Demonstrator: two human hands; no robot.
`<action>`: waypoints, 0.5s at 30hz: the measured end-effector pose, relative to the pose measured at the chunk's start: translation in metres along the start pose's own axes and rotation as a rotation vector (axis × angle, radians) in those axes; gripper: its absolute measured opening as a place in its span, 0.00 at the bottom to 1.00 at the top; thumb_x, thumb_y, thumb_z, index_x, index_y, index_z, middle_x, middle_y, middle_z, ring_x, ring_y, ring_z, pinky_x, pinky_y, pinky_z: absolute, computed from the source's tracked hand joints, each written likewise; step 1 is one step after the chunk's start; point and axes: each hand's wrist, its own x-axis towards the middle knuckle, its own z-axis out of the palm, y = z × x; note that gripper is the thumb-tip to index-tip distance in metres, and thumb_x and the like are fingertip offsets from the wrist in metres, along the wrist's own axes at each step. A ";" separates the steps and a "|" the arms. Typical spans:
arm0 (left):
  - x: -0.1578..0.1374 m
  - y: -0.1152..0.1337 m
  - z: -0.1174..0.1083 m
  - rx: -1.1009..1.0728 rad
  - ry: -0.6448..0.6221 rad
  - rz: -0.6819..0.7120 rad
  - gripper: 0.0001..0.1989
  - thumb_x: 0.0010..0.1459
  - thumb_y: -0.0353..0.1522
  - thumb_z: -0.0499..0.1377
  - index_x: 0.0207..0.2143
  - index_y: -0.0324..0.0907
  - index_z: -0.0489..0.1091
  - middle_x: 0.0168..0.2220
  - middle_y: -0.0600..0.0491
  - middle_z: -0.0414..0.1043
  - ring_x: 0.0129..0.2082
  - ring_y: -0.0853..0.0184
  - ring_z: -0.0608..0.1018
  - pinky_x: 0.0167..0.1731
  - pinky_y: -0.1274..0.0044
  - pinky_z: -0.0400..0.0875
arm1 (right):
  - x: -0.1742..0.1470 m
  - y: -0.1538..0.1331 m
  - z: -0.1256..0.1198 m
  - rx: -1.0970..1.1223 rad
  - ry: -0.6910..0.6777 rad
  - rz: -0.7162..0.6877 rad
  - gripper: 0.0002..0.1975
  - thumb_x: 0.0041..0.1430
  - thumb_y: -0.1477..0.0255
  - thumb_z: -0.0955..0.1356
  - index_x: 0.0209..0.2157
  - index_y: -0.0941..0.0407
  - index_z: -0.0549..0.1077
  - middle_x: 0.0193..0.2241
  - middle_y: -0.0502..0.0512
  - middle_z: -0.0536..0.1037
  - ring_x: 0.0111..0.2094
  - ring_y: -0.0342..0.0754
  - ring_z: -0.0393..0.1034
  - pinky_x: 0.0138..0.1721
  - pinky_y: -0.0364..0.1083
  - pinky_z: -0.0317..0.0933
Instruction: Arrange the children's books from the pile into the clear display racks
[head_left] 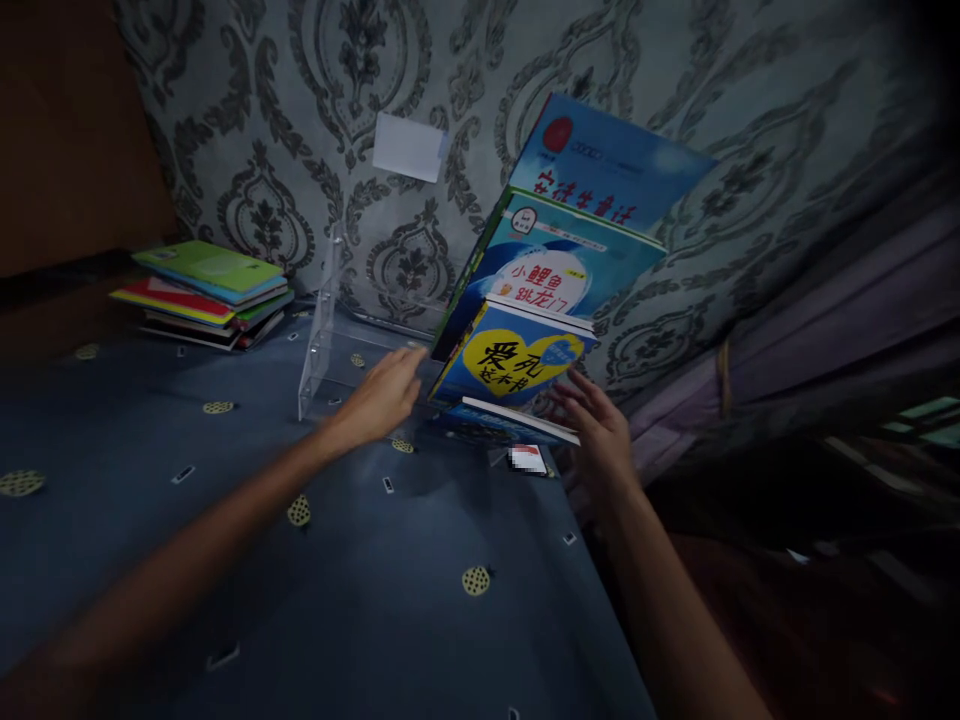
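A clear acrylic book rack [321, 330] stands on the cloth-covered table, with picture books stepped up its right part. At the back is a tall blue book [645, 165], then a teal book [615, 250] before it. Lower in front sits a blue book with a yellow heart [495, 360]; another book [517, 420] leans back at the bottom. My left hand [386, 395] is closed, its fingertips by the left edges of the books; what it grips is hidden. At their right edges, my right hand [600, 430] is open with fingers apart, beside the heart book.
A stack of books [210, 290] with a green one on top lies at the left by the wall. A white paper [409, 147] shows against the patterned wallpaper. A small red-and-white card [529, 459] lies below the rack. The table's right edge runs beside my right forearm.
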 end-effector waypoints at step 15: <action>-0.065 -0.018 -0.001 -0.148 0.047 -0.067 0.17 0.58 0.23 0.49 0.43 0.43 0.73 0.43 0.50 0.77 0.46 0.61 0.77 0.51 0.67 0.71 | -0.118 0.029 0.023 0.050 0.101 0.293 0.24 0.43 0.53 0.78 0.38 0.54 0.79 0.32 0.56 0.82 0.31 0.50 0.77 0.28 0.45 0.68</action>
